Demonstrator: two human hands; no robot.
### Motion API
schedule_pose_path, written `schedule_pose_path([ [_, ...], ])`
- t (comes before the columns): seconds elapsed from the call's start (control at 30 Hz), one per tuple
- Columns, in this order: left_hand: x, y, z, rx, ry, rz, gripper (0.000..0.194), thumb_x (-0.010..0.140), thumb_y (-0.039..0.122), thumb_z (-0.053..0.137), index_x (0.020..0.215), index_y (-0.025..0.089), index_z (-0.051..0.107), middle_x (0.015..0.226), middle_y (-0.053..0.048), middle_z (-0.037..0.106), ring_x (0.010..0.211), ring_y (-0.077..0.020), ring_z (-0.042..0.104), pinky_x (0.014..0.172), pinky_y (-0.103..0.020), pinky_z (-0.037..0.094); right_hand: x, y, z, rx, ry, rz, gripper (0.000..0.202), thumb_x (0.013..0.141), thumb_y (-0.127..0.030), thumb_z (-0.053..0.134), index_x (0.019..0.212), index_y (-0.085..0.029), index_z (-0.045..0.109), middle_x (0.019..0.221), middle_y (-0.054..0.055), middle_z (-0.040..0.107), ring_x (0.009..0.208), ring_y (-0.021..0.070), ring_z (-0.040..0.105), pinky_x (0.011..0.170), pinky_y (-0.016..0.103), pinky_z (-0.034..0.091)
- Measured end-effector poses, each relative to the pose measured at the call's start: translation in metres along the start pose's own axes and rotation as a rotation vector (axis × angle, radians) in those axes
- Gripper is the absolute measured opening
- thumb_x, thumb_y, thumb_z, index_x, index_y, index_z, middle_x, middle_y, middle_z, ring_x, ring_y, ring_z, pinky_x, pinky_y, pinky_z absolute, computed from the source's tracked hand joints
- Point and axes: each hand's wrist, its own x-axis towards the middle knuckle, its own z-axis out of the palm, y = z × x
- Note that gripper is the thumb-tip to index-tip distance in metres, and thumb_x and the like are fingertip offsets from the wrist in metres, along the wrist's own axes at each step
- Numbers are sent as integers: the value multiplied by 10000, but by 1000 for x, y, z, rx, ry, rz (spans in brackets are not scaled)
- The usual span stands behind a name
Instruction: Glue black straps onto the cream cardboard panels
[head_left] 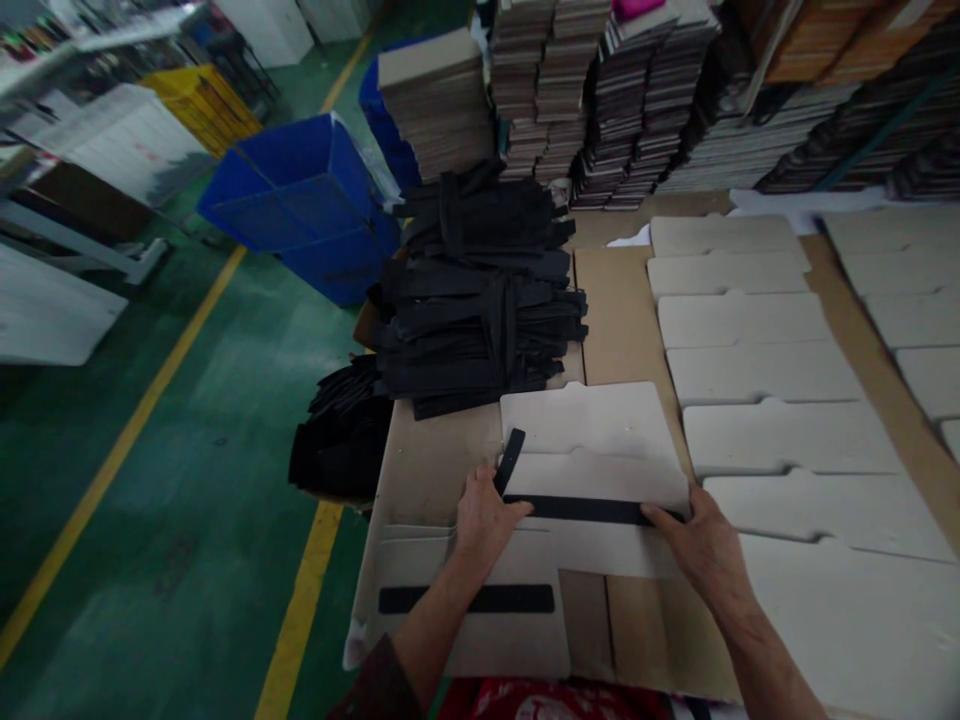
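Observation:
A long black strip (589,509) lies across a pale grey board (607,545). My left hand (486,515) is at the strip's left end, thumb on it, with a second short black strip (511,458) sticking up from its fingers. My right hand (701,540) presses the thumb on the strip's right end, its fingers at the board's right edge. Another pale board (581,410) lies partly under this one, farther back. Below my left forearm, at the front left, a board (510,650) bears a black strip (517,599).
Bundles of black strips (472,320) lie at the table's back left. Overlapping rows of pale boards (780,430) cover the right side. Stacked boards (442,100) stand behind. Left of the table are blue bins (300,200) and a box of black pieces (341,440).

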Motion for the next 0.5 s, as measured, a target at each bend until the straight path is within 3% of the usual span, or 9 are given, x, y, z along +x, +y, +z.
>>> schedule_pose_path([
  [0.13, 0, 3, -9, -41, -65, 10, 517, 625, 315, 824, 1078, 145, 639, 992, -124, 716, 962, -294, 672, 813, -348, 467, -16, -11, -18, 47, 32, -23, 484, 672, -683, 563, 880, -247, 584, 699, 69, 661, 646, 273, 623, 609, 362, 465],
  [0.3, -7, 22, -25, -166, -23, 82, 425, 650, 344, 810, 1012, 178, 660, 874, -38, 714, 804, -203, 654, 696, -281, 442, -43, -34, -60, -55, 312, -164, 553, 709, -784, 504, 819, -250, 595, 669, 87, 647, 590, 267, 598, 574, 365, 433],
  [0.4, -18, 30, -50, -326, 68, 170, 371, 639, 342, 820, 934, 185, 658, 791, 6, 684, 715, -158, 614, 630, -251, 409, -63, -50, -84, -85, 438, -110, 604, 693, -801, 549, 913, -248, 654, 715, 109, 669, 638, 297, 612, 606, 409, 449],
  [0.5, -34, 14, -90, -336, 87, 204, 339, 634, 369, 823, 855, 186, 642, 737, 23, 664, 679, -153, 596, 599, -250, 401, -82, -63, -85, 53, 335, 45, 584, 634, -764, 660, 947, -271, 654, 795, 98, 707, 713, 316, 647, 625, 428, 480],
])
